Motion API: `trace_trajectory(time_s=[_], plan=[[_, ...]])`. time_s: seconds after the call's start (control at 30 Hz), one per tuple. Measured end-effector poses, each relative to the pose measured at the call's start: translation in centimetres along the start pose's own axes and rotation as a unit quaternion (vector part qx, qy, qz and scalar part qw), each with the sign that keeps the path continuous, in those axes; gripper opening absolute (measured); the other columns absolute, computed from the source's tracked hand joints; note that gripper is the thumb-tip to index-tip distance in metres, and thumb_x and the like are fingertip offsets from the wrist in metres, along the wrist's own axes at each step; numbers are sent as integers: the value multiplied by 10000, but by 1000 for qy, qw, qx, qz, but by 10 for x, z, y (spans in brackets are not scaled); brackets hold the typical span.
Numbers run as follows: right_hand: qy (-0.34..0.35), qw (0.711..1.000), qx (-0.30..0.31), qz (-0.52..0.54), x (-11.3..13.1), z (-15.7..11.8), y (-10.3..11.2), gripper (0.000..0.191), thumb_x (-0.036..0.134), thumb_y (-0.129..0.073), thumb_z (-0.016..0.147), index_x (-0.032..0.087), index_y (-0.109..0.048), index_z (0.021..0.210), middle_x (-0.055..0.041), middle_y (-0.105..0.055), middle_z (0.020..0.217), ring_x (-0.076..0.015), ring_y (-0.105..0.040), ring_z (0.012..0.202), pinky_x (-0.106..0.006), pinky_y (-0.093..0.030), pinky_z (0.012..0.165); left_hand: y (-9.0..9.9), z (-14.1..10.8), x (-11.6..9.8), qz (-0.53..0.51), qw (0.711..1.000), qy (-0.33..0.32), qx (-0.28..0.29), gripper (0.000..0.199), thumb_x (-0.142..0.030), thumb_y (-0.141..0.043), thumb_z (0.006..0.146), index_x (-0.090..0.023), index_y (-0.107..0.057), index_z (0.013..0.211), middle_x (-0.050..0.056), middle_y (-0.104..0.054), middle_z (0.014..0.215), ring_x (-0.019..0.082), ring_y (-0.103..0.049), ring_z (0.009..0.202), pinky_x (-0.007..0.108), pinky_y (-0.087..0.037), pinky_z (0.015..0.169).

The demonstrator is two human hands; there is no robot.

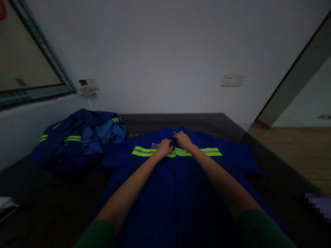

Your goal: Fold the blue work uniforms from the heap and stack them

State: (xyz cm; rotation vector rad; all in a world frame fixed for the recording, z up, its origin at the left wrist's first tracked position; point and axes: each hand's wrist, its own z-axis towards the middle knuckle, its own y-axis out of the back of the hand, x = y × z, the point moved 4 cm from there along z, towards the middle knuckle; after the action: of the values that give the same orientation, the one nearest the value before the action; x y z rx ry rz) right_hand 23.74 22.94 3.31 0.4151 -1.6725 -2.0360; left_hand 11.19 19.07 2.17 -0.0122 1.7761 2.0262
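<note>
A blue short-sleeved work shirt [155,186] lies flat and front up on the dark table, its collar towards the wall. One yellow-green and grey reflective band crosses its chest, with white print above it on the left. My left hand [164,147] is on the front opening just below the collar, fingers curled onto the cloth. Close beside it and slightly farther up, my right hand [182,140] has its fingers bent on the other edge of the opening. Both hands appear to pinch the shirt front; the exact spot between the fingertips is too dark to make out.
A crumpled heap of blue work clothes [77,137] with reflective strips lies left on the dark table [207,119]. Behind stands a white wall with sockets [232,80]. A window [31,51] is at left, a white object [7,206] at the left edge, wooden floor [289,148] at right.
</note>
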Motion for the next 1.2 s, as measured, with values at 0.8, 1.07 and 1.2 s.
trace_trajectory(time_s=[0.8, 1.07, 1.2], plan=[[-73, 987, -75, 125, -23, 25, -35, 169, 187, -551, 880, 216, -655, 1010, -69, -625, 1149, -248, -433, 1130, -361, -367, 906, -35, -7, -5, 29, 998, -40, -29, 366, -188, -503, 863, -159, -595, 1216, 113, -505, 1381, 269, -420, 1289, 418, -352, 1073], [-74, 993, -65, 71, -18, 16, -37, 185, 254, -543, 910, 249, -661, 1052, -76, -614, 1172, -271, -402, 1171, -379, -406, 878, -29, 1, 5, -118, 988, -1, -99, 326, -26, -416, 836, -150, -657, 1017, 98, -629, 1166, 184, -567, 1116, 322, -421, 1021], [-90, 991, -83, 61, -13, 13, -38, 180, 242, -527, 918, 234, -642, 1057, -80, -605, 1172, -262, -406, 1170, -374, -399, 879, -24, -1, 6, -134, 981, 21, -139, 313, -53, -430, 855, -151, -622, 1082, 88, -632, 1106, 184, -578, 1073, 321, -447, 983]])
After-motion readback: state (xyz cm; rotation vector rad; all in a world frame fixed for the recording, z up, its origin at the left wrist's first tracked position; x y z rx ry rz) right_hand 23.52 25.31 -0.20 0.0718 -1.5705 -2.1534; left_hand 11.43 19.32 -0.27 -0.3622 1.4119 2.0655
